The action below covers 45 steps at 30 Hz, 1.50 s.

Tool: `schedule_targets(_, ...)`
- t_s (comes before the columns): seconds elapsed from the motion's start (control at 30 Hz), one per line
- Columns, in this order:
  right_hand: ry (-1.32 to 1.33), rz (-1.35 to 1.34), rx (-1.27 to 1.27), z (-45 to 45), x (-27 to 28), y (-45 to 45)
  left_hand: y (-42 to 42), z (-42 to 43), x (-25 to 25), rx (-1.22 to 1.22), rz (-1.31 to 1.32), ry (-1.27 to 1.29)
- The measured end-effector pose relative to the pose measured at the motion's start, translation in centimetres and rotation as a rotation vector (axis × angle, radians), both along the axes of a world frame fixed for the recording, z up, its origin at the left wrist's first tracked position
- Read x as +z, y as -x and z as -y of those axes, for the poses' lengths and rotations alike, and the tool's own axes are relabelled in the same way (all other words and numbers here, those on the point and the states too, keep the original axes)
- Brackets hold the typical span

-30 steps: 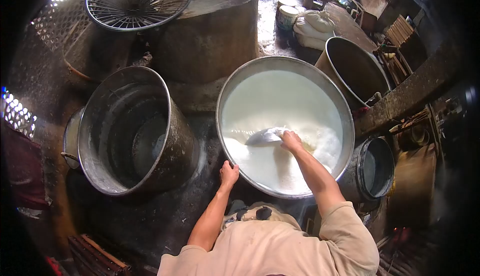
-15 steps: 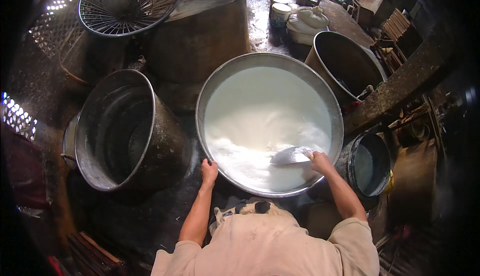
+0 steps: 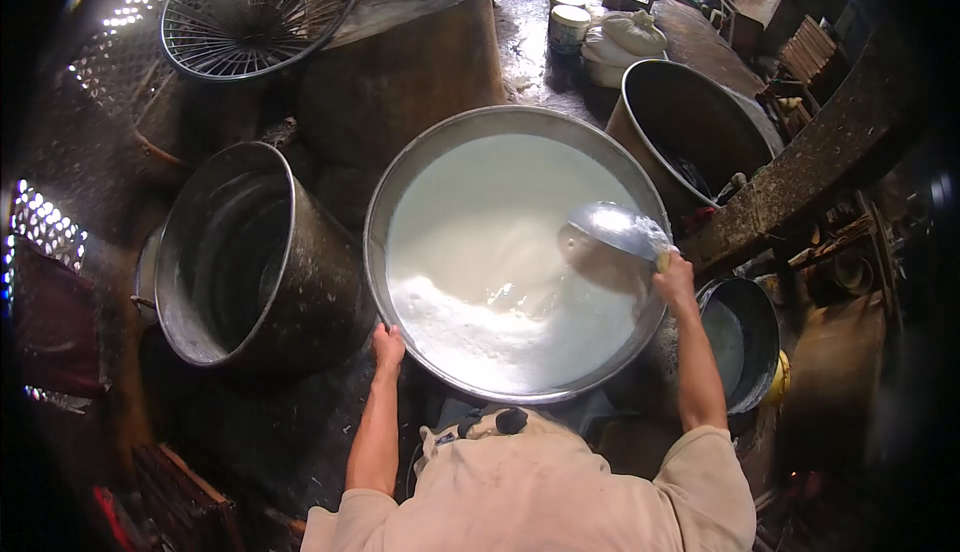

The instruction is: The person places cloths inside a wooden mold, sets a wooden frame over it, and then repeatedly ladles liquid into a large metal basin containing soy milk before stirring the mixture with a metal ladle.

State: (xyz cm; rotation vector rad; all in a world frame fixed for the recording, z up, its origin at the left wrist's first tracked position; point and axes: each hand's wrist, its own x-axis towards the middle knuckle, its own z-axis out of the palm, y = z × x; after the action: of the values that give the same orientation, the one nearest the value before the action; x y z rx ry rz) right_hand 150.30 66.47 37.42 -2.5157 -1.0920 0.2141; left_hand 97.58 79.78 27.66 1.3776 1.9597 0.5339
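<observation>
A wide metal vat [image 3: 440, 380] holds milky white liquid [image 3: 480, 212], with pale foam along its near left side. My right hand [image 3: 675, 277] is closed round the handle of a metal scoop [image 3: 612, 226] at the vat's right rim. The scoop's rounded bowl hangs over the liquid and casts a shadow on it. At the near left rim, my left hand [image 3: 388, 344] has its fingers wrapped over the vat's edge.
A tall metal pot [image 3: 320, 282] is on the left, and another large pot [image 3: 632, 127] stands behind right. A smaller bucket [image 3: 770, 342] sits at the right under a beam [image 3: 790, 192]. A wire basket [image 3: 258, 52], sacks [image 3: 625, 42] and a tub [image 3: 568, 30] are farther back.
The scoop has come up out of the liquid and moved right and away from my body with my right hand. My left hand keeps its hold on the rim.
</observation>
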Motion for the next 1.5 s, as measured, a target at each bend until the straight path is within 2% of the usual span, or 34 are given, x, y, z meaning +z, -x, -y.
schedule_targets(0.23, 0.146, -0.109, 0.036, -3.0, -7.5, 1.4, -0.1, -0.5, 0.1, 0.009, -0.136, 0.081)
schedule_targets(0.43, 0.116, -0.246, 0.073, -1.5, -13.4, 6.7, 0.3, -0.8, -0.4, -0.027, -0.108, 0.079)
schedule_targets(0.5, 0.103, -0.229, 0.116, -1.1, -15.4, 9.1, 0.4, -0.9, 0.3, -0.033, -0.060, 0.090)
schedule_targets(0.57, 0.127, -0.337, 0.077, -0.9, -15.8, 12.0, 1.1, -1.1, 0.2, -0.042, 0.018, 0.088)
schedule_targets(0.6, 0.127, -0.414, 0.013, -1.0, -13.9, 14.4, 1.6, -1.2, -0.4, -0.049, 0.072, 0.080)
schedule_targets(0.7, 0.116, -0.481, 0.039, -0.5, -15.4, 17.9, 2.2, -2.0, 0.1, -0.012, 0.302, 0.185)
schedule_targets(0.8, 0.153, -0.539, 0.041, -0.3, -13.7, 22.1, 3.8, -3.1, -3.2, -0.016, 0.446, 0.301)
schedule_targets(0.9, 0.158, -0.555, 0.082, 0.1, -11.2, 25.9, 4.1, -3.2, -4.9, -0.059, 0.444, 0.171)
schedule_targets(0.97, 0.184, -0.606, 0.110, -0.1, -9.3, 27.2, 3.9, -3.1, -3.6, -0.079, 0.371, 0.170)
schedule_targets(1.1, 0.188, -0.786, 0.101, -2.3, -1.9, 28.5, 4.3, -3.4, -4.0, -0.128, 0.348, 0.170)
schedule_targets(1.2, 0.206, -0.713, 0.276, -6.3, 3.4, 26.9, 4.3, -3.7, -1.0, -0.198, 0.323, 0.188)
schedule_targets(1.3, 0.254, -0.569, 0.348, -13.0, 8.8, 27.2, 4.6, -3.9, -1.5, -0.221, 0.305, 0.197)
schedule_targets(1.37, 0.067, -0.295, 0.457, -17.5, 6.4, 27.4, 4.6, -3.5, -2.3, -0.201, 0.325, 0.154)
schedule_targets(1.43, 0.038, -0.085, 0.479, -21.7, 2.8, 28.1, 4.3, -3.4, -1.5, -0.191, 0.277, 0.113)
schedule_targets(1.5, 0.110, -0.056, 0.456, -24.8, -1.2, 28.0, 4.2, -3.7, -0.4, -0.214, 0.238, 0.159)
